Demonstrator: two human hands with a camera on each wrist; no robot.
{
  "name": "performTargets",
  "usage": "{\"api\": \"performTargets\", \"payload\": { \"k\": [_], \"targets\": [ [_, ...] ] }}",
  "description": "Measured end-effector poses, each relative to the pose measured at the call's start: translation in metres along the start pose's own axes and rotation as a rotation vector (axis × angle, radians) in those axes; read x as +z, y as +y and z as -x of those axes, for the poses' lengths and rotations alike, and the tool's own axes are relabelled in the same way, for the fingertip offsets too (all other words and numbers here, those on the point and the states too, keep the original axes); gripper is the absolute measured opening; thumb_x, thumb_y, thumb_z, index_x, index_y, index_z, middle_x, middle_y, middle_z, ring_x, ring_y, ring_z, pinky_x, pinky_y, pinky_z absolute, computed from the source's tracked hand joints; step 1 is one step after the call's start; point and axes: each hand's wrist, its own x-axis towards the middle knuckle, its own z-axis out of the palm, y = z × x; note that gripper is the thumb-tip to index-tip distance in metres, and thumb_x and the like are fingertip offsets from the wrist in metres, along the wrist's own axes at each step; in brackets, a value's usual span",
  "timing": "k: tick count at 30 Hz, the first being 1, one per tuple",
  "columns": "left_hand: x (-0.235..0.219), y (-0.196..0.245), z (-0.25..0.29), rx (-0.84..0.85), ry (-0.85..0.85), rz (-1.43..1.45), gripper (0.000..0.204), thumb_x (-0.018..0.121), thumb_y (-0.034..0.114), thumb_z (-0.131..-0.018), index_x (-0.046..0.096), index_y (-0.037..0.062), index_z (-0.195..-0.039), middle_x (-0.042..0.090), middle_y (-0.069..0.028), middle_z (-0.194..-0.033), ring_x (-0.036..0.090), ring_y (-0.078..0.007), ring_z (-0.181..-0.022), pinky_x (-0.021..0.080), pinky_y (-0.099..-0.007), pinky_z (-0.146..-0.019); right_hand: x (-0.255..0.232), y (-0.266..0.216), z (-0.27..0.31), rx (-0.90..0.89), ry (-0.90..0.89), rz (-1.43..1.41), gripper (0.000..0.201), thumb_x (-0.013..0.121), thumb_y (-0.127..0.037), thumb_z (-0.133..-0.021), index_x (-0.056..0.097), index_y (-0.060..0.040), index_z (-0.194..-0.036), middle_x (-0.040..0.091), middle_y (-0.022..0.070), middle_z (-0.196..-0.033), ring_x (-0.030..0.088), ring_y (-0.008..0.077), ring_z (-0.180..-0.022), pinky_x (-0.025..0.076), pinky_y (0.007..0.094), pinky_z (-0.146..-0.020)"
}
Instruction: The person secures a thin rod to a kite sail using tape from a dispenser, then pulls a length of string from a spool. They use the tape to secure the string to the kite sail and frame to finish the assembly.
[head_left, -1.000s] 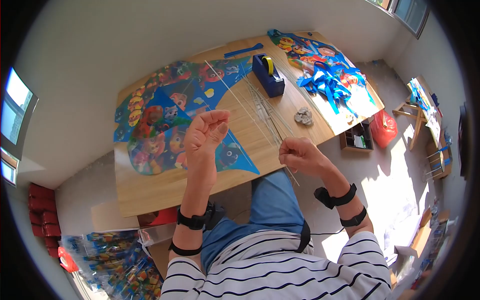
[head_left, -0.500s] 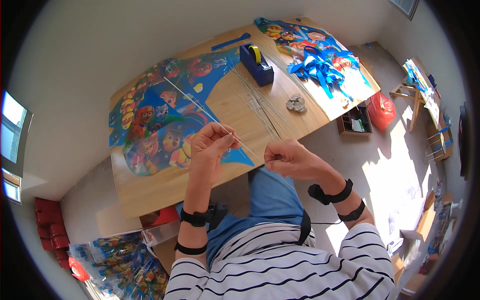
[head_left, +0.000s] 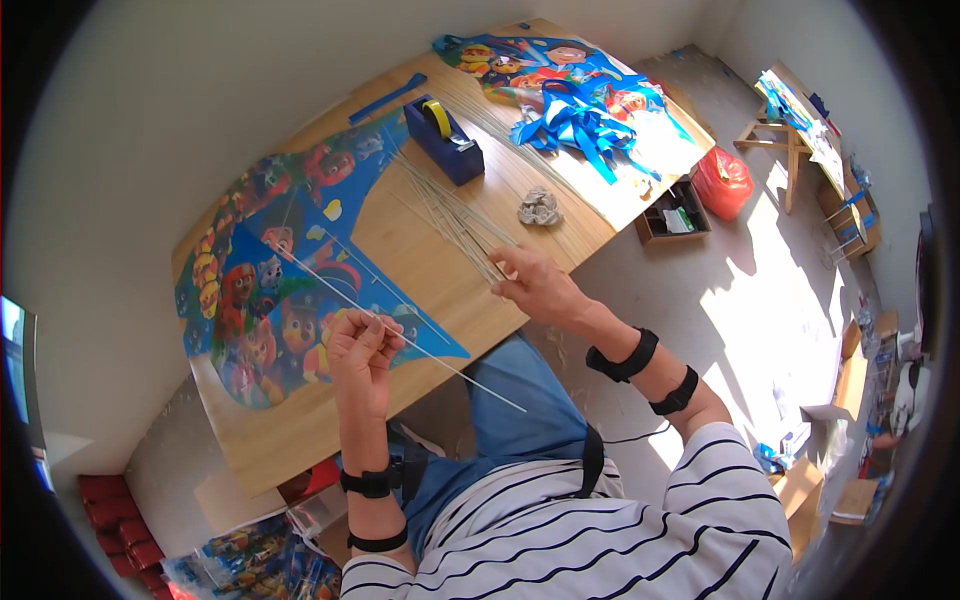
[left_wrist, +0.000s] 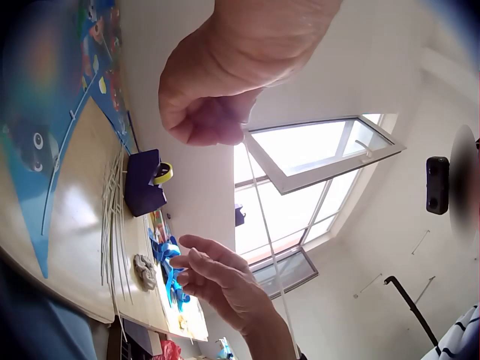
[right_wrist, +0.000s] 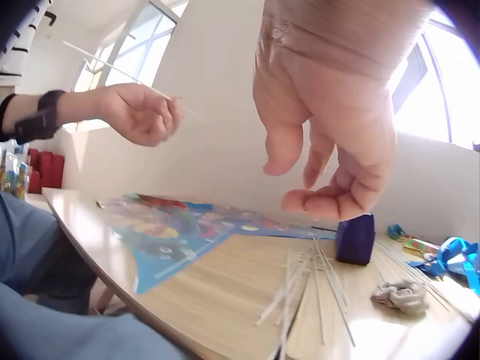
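My left hand pinches a thin white rod between thumb and fingers. The rod slants across the printed blue sheet in the head view, its near end over my jeans. Raised over the table's front edge, my right hand has loosely bent fingers with a gap at the thumb and holds nothing. Several loose rods lie on the wood below and beyond it. A crumpled grey lump, like putty or cloth, rests to their right. Cartoon dogs cover the blue sheet, and another thin rod lies along it.
A dark blue tape dispenser with yellow tape stands behind the rods. Tangled blue ribbon lies on another printed sheet at the back right. On the floor beyond the right edge are a small box and a red bag.
The white rod in my left hand has swung so its near end now points toward my lap. My right hand has uncurled from a fist and moved slightly away from the left.
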Motion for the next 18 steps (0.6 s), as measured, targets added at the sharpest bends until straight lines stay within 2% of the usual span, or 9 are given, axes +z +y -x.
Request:
{"api": "performTargets", "payload": {
  "k": [1,3,4,7,8,11,12,15,18],
  "targets": [
    [-0.003,0.000,0.002,-0.009,0.021,-0.007,0.008,0.065,0.005,-0.092,0.058,0.0049,-0.090,0.067,-0.0107,-0.087,0.065,-0.0149,-0.074,0.056,-0.0256,-0.069,-0.004,0.030,-0.019,0.022,0.110,0.182,0.054,0.071,-0.015,-0.081,0.053,-0.0052,-0.131,0.052,0.0228,-0.118,0.058,0.0414,-0.103,0.048,0.0468,-0.088],
    [-0.008,0.000,0.005,-0.028,0.055,-0.014,0.008,0.065,0.004,-0.092,0.058,0.0050,-0.090,0.067,-0.0104,-0.086,0.065,-0.0148,-0.074,0.056,-0.0257,-0.069,-0.008,0.085,-0.055,0.118,0.263,0.404,0.064,0.072,-0.014,-0.079,0.048,-0.0122,-0.138,0.048,0.0229,-0.124,0.058,0.0429,-0.107,0.049,0.0492,-0.090],
    [-0.010,-0.001,0.007,-0.040,0.068,-0.016,0.008,0.065,0.004,-0.091,0.057,0.0050,-0.090,0.067,-0.0103,-0.086,0.065,-0.0148,-0.074,0.056,-0.0257,-0.069,-0.009,0.100,-0.068,0.188,0.310,0.430,0.056,0.069,-0.011,-0.080,0.051,-0.0108,-0.133,0.048,0.0221,-0.125,0.059,0.0434,-0.106,0.050,0.0498,-0.088],
    [-0.018,-0.005,0.010,-0.079,0.109,-0.009,0.007,0.065,0.003,-0.091,0.057,0.0047,-0.090,0.067,-0.0103,-0.086,0.065,-0.0150,-0.074,0.056,-0.0261,-0.069,-0.001,0.171,-0.096,0.266,0.227,0.363,0.048,0.069,-0.004,-0.075,0.055,-0.0064,-0.121,0.051,0.0244,-0.120,0.056,0.0413,-0.111,0.048,0.0472,-0.088],
    [-0.021,-0.006,0.010,-0.092,0.122,-0.006,0.007,0.065,0.003,-0.091,0.058,0.0046,-0.090,0.067,-0.0104,-0.086,0.065,-0.0151,-0.075,0.056,-0.0263,-0.069,0.004,0.198,-0.101,0.162,0.305,0.403,0.022,0.064,-0.004,-0.078,0.060,-0.0031,-0.100,0.060,0.0248,-0.105,0.061,0.0402,-0.100,0.049,0.0469,-0.082],
    [-0.030,-0.010,0.009,-0.089,0.170,-0.017,0.005,0.063,0.003,-0.091,0.058,0.0027,-0.091,0.066,-0.0131,-0.087,0.066,-0.0181,-0.073,0.056,-0.0285,-0.069,-0.014,0.177,-0.103,0.253,0.266,0.647,0.005,0.059,-0.006,-0.081,0.062,-0.0035,-0.085,0.065,0.0213,-0.090,0.065,0.0394,-0.087,0.052,0.0462,-0.075],
    [-0.029,-0.010,0.009,-0.101,0.169,-0.026,0.006,0.064,0.003,-0.091,0.058,0.0030,-0.091,0.067,-0.0123,-0.087,0.066,-0.0173,-0.074,0.056,-0.0281,-0.069,-0.018,0.175,-0.102,0.209,0.265,0.745,0.008,0.058,-0.010,-0.083,0.064,-0.0046,-0.081,0.066,0.0181,-0.087,0.066,0.0390,-0.077,0.053,0.0465,-0.068],
    [-0.020,-0.009,0.007,-0.123,0.160,-0.029,0.008,0.065,0.003,-0.090,0.058,0.0033,-0.089,0.068,-0.0108,-0.086,0.065,-0.0158,-0.076,0.056,-0.0273,-0.070,-0.024,0.167,-0.102,0.225,0.228,0.751,0.007,0.063,-0.011,-0.080,0.067,-0.0050,-0.082,0.068,0.0163,-0.094,0.068,0.0366,-0.082,0.054,0.0441,-0.070],
    [-0.015,-0.010,0.005,-0.132,0.162,-0.015,0.008,0.066,0.004,-0.090,0.058,0.0031,-0.089,0.067,-0.0109,-0.086,0.065,-0.0163,-0.077,0.056,-0.0275,-0.070,-0.037,0.122,-0.117,0.240,0.119,0.892,0.010,0.066,-0.015,-0.080,0.069,-0.0056,-0.082,0.066,0.0166,-0.102,0.068,0.0360,-0.082,0.054,0.0448,-0.071]
  ]
}}
